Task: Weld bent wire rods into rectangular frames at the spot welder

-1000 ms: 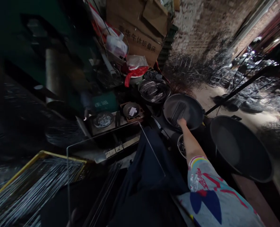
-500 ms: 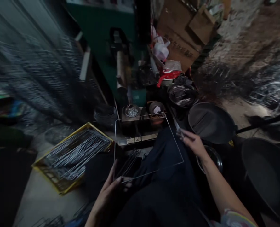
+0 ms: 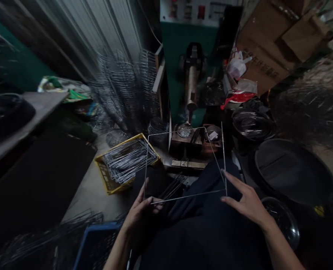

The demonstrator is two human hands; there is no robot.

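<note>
I hold a thin rectangular wire frame [image 3: 183, 129] over my lap. My left hand [image 3: 139, 213] pinches its near left corner between thumb and fingers. At the near right corner, my right hand [image 3: 245, 200] grips the frame together with a thin straight wire rod [image 3: 223, 150] that stands upright along the frame's right side. A green machine [image 3: 193, 71] with a small work block [image 3: 188, 137] stands just beyond the frame.
A yellow crate of wire pieces [image 3: 125, 161] sits on the floor at left, a blue crate [image 3: 96, 240] nearer me. Large dark pans [image 3: 292, 170] and a small bowl [image 3: 281, 219] stand at right, cardboard boxes [image 3: 270, 45] behind. Stacked wire racks [image 3: 124, 90] line the back left.
My view swung left from the pans toward the machine. My right hand left the pan, came to the frame's right corner with a rod, and both hands now hold the frame.
</note>
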